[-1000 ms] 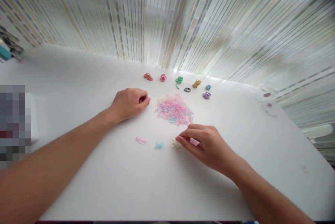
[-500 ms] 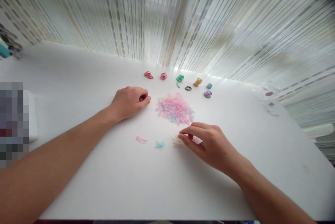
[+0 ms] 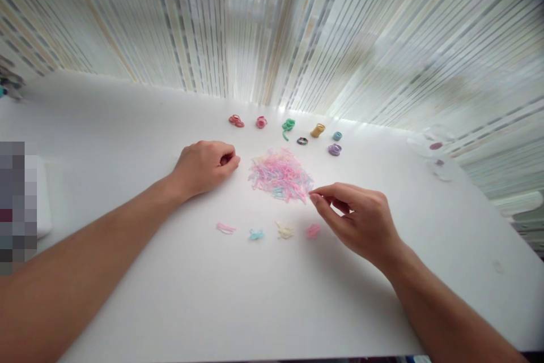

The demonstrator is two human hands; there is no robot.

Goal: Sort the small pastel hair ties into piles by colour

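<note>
A loose pile of thin pastel rubber bands (image 3: 280, 175), mostly pink with some blue and cream, lies on the white table (image 3: 191, 295). My right hand (image 3: 359, 221) is at the pile's right edge, thumb and forefinger pinched together; whatever is between the tips is too small to make out. Left of the pile, my left hand (image 3: 206, 166) rests on the table, loosely closed, with nothing visible in it. In front of the pile lie small separate groups: pink bands (image 3: 225, 228), light blue bands (image 3: 256, 234), cream bands (image 3: 285, 230) and brighter pink bands (image 3: 313, 231).
Behind the pile sit coiled hair ties: red (image 3: 236, 121), pink (image 3: 260, 122), green (image 3: 288, 124), yellow (image 3: 317, 130), blue (image 3: 337, 136), purple (image 3: 335, 149) and a dark multicoloured ring (image 3: 302, 141). A striped curtain (image 3: 255, 29) hangs behind. Clear objects (image 3: 431, 145) stand at right.
My right hand has moved from the cream group up and right to the pile's edge, uncovering the cream and brighter pink groups. My left hand stays on the table. The view has shifted slightly.
</note>
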